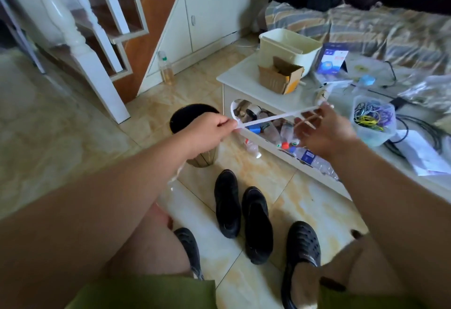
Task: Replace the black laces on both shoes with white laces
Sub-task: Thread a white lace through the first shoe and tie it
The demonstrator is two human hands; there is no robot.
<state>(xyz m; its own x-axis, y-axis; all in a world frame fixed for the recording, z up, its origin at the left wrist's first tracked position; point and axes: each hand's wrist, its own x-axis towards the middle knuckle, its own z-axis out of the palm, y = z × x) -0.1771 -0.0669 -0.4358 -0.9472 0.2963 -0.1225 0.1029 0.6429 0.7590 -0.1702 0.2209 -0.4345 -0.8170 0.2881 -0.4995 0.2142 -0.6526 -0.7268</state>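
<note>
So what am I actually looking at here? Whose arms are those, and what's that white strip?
There is no machine here. One camera worn on a person's head looks down at their own arms. The left hand and right hand stretch a white lace between them, fingers pinching each end. On the tiled floor below stand two black shoes, which the lace is meant for. The person's own feet wear black clogs. Beside them is a low white table with boxes on top, and a dark bin sits behind the left hand.
</note>
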